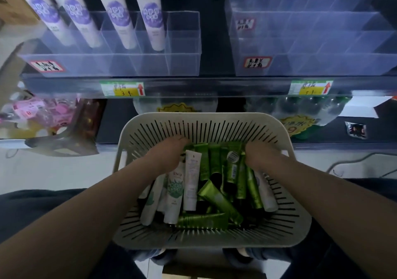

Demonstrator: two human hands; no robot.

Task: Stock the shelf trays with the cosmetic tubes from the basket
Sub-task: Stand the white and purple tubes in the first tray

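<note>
Shelf [214, 85]: carries two clear trays side by side. Its front rail stands between the basket and the trays, so a tube lifted too low may knock against it.
Right tray [322, 64]: no tubes show in it. Its thin clear dividers are hard to see, so a tube may catch on one or land in the wrong compartment.
Left tray [182, 64]: holds four purple-print tubes [154, 21], each leaning in its own compartment. A bump while stocking nearby may tip them.
Basket [193, 115]: sits below the shelf, close to the person, and what supports it is hidden. Both hands press at its far end, which may tilt it and spill the tubes.
Green tubes [217, 197]: lie loosely heaped and crossing in the basket. Pulling one out may drag others with it.
White tubes [175, 192]: lie on the basket's left side, mixed with the green ones, so sorting errors are likely.
Left hand [169, 152]: its fingers are buried at the basket's far end, so I cannot tell its grip.
Right hand [260, 155]: its fingers are sunk among the green tubes, and its grip is also unclear. A blind grab may slip.
</note>
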